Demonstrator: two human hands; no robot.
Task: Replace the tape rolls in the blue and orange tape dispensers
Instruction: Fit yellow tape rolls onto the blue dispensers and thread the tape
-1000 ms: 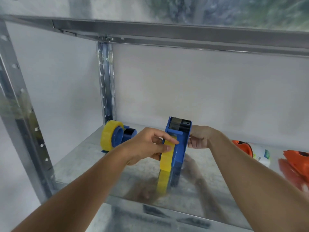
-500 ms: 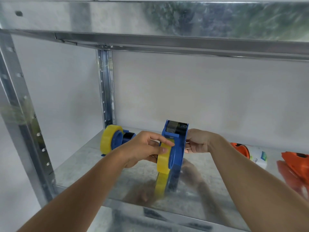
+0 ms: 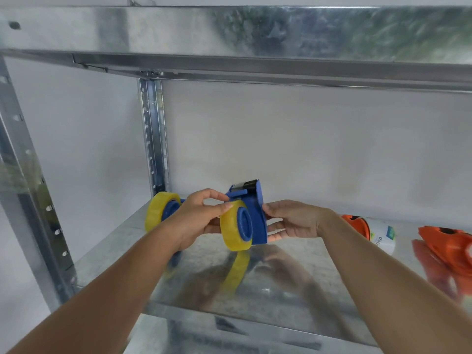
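Above the galvanized metal shelf (image 3: 107, 254), a blue tape dispenser (image 3: 251, 213) was held up by both hands, its serrated cutter end uppermost. The yellow tape roll (image 3: 231, 232) on its blue hub was gripped by the left hand (image 3: 200, 221), thumb laid over the roll's top edge and fingers curled behind. The dispenser's flat side was held by the right hand (image 3: 293, 221), thumb pressed to it and fingers spread beneath. Behind the left hand, a second blue dispenser with a yellow roll (image 3: 159, 213) was seen lying on the shelf. Farther right, an orange dispenser with a white roll (image 3: 370, 229) and another orange dispenser (image 3: 447, 245) were seen lying.
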